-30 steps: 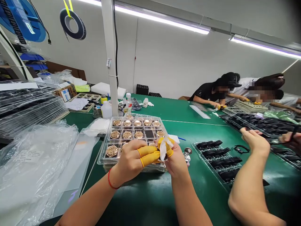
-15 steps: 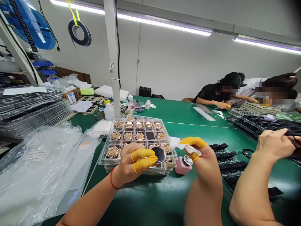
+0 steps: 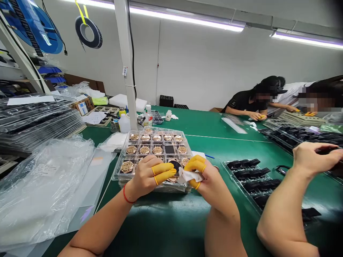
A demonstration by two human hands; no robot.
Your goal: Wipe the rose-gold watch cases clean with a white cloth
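Yellow finger cots cover some fingers of both hands. My left hand (image 3: 150, 174), with a red string at the wrist, pinches a dark round disc (image 3: 176, 166) by its left edge. A white cloth (image 3: 190, 176) is gripped in my right hand (image 3: 201, 171), and it touches the disc's right side. Both hands are over the front of a clear tray (image 3: 122, 157) stacked on others. Round gold-coloured watch parts (image 3: 144, 150) fill most of its compartments; one compartment shows a black square (image 3: 169, 149).
Plastic bags (image 3: 45, 185) and stacked trays (image 3: 40, 121) lie left. A white post (image 3: 127, 64) and bottles (image 3: 124, 123) stand behind. Right are a tray of black straps (image 3: 248, 175) and another person's arm (image 3: 292, 200). Further people (image 3: 249, 100) work at the back right.
My right hand has moved left with the cloth, which now meets the disc. The disc has shifted slightly left and up. The view has shifted slightly.
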